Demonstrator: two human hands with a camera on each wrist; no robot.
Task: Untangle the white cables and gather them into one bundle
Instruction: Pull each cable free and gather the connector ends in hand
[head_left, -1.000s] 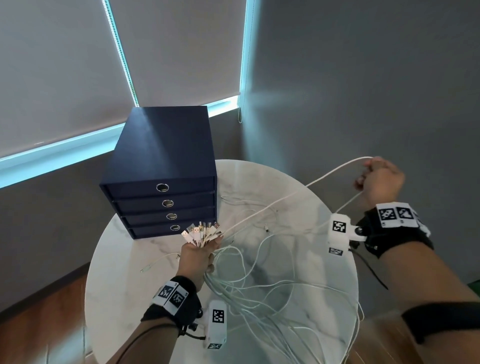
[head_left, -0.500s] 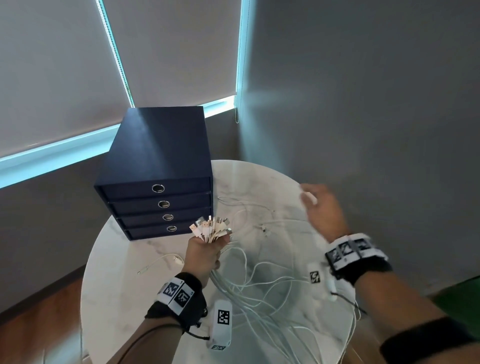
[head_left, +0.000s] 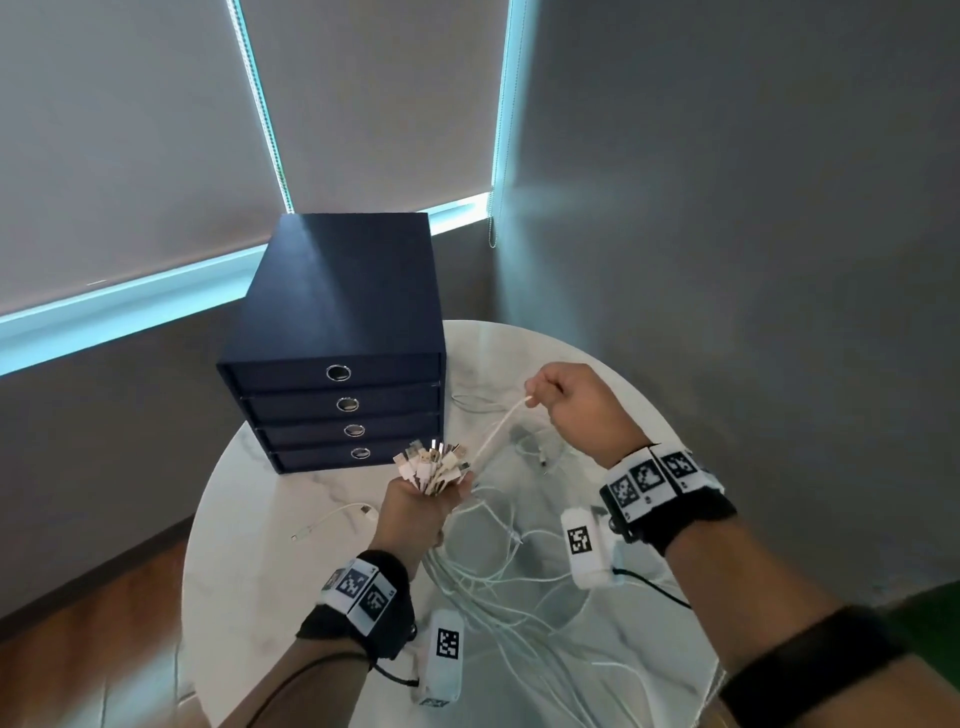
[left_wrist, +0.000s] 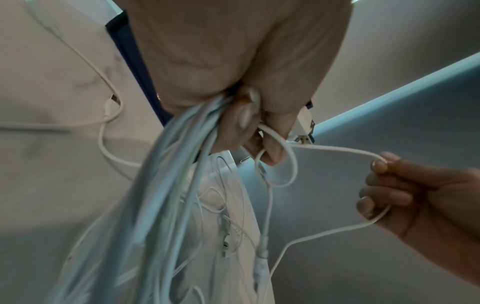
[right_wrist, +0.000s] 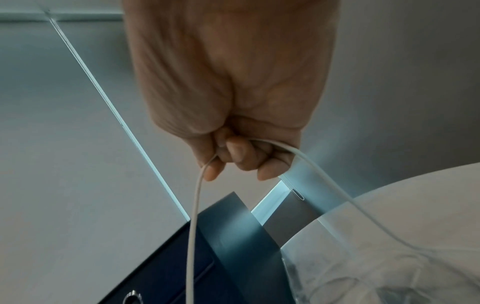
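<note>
My left hand (head_left: 421, 512) grips a bundle of white cables (head_left: 431, 467) above the round table, their plug ends fanned out over my fist. In the left wrist view the cords (left_wrist: 166, 168) hang in a thick bunch below my left hand (left_wrist: 249, 119). My right hand (head_left: 576, 405) is raised to the right of it and pinches a single white cable (head_left: 496, 434), which runs taut down to the left fist. The right wrist view shows that cable (right_wrist: 193, 216) looped through the curled fingers (right_wrist: 236, 153). Loose cable loops (head_left: 519, 587) lie tangled on the table below.
A dark blue four-drawer box (head_left: 337, 353) stands at the back left of the white marble table (head_left: 249, 582). One short white cable (head_left: 332, 519) lies apart on the table, left of my left hand. Grey walls and window blinds close in behind the table.
My right hand came back from far right, where it held a cable stretched out, swept in over the table and now pinches a cable close to the left fist. The left hand stayed put.
</note>
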